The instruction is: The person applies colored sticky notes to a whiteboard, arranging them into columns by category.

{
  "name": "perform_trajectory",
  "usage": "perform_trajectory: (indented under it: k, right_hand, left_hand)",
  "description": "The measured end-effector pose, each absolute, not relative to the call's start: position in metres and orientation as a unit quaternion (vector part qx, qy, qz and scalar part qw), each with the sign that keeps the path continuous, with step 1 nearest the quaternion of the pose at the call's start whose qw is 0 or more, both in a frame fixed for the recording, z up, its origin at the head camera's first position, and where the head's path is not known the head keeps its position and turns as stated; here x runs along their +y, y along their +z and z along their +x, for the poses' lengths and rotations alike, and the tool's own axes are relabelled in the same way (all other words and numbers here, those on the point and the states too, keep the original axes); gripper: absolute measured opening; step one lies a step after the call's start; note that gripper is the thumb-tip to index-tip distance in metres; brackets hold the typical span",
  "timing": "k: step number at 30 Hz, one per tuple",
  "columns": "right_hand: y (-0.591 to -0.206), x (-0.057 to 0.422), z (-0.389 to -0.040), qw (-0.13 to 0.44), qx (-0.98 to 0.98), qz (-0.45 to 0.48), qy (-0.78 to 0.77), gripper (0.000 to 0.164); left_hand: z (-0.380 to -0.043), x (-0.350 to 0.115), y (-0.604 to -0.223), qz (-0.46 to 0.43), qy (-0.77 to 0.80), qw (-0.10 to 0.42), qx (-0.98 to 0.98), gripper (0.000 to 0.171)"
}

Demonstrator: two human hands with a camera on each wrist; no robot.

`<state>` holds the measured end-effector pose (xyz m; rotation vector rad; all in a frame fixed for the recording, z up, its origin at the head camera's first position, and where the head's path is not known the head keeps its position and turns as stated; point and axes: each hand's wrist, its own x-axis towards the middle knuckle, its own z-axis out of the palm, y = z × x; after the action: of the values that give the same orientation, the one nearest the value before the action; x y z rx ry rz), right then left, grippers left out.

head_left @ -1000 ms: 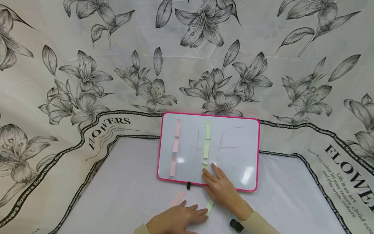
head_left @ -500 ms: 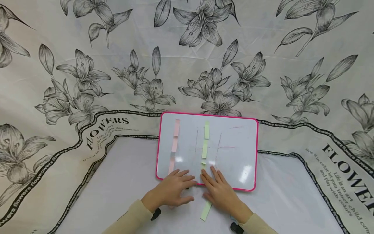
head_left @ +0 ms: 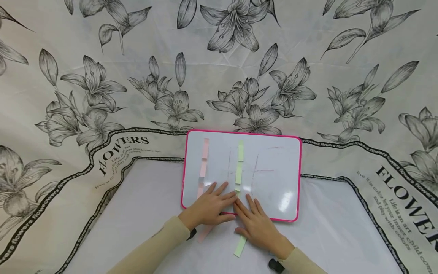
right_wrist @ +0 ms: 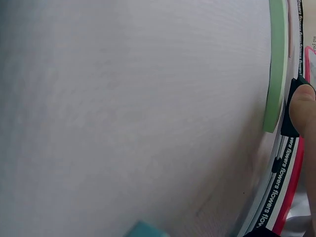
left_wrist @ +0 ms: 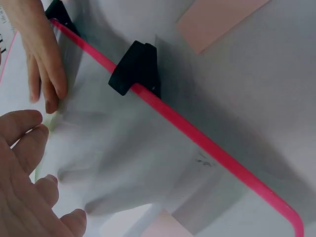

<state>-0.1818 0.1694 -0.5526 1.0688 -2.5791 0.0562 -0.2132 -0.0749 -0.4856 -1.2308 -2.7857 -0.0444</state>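
Note:
A whiteboard (head_left: 273,198) with a pink frame bears a column of pink paper strips (head_left: 203,167) and a column of green paper strips (head_left: 238,173). My left hand (head_left: 210,207) lies over the board's lower edge with fingers spread, covering part of the lowest pink strip. Its foremost fingertips meet those of my right hand (head_left: 258,224) by the bottom of the green column. The right fingers are straight on the board, hiding most of the lowest green strip. In the right wrist view, my thumb (right_wrist: 302,103) is beside a black clip (right_wrist: 290,111) on the frame.
In front of the board a loose pink strip (head_left: 206,233) and a loose green strip (head_left: 240,246) lie on the white cloth (head_left: 150,198). Another black clip (left_wrist: 136,69) sits on the frame. A teal object (right_wrist: 145,230) shows partly. Flower-printed fabric (head_left: 219,76) hangs behind.
My left hand has moved up from the loose strips on the cloth to the board, then right towards my right hand. The right hand stays at the green column's bottom.

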Motion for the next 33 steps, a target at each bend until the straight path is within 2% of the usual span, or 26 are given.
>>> perform_trajectory:
  k: [15, 25, 33]
  right_hand:
    - [-0.554, 0.169, -0.183, 0.180, -0.906, 0.383, 0.028, 0.085]
    - [-0.551, 0.168, -0.181, 0.201, -0.900, 0.387, 0.022, 0.084]
    - [-0.551, 0.169, -0.181, 0.207, -0.899, 0.386, 0.017, 0.086]
  left_hand:
    - [-0.228, -0.059, -0.483, -0.379, 0.008, 0.046, -0.924, 0.073]
    - [-0.225, -0.070, -0.489, -0.360, 0.021, 0.051, -0.931, 0.076]
    - [-0.226, -0.069, -0.488, -0.374, 0.011, 0.077, -0.924, 0.077]
